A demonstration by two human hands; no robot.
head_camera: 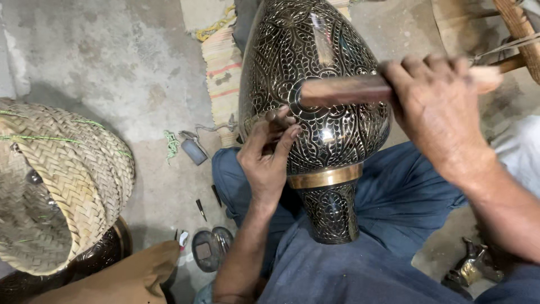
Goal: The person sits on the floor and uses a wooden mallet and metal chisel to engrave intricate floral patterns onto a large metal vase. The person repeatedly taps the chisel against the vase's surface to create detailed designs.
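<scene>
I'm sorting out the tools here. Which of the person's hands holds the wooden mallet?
The right hand grips the wooden mallet, held across the engraved metal vase. The left hand instead pinches a small chisel against the vase.

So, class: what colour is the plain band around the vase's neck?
Gold: the band rings the black, silver-patterned vase; head view.

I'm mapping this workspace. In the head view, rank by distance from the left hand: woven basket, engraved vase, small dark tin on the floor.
From the left hand:
1. Engraved vase, touched, in the lap.
2. Small dark tin, on the floor below-left.
3. Woven basket, far left.
</scene>
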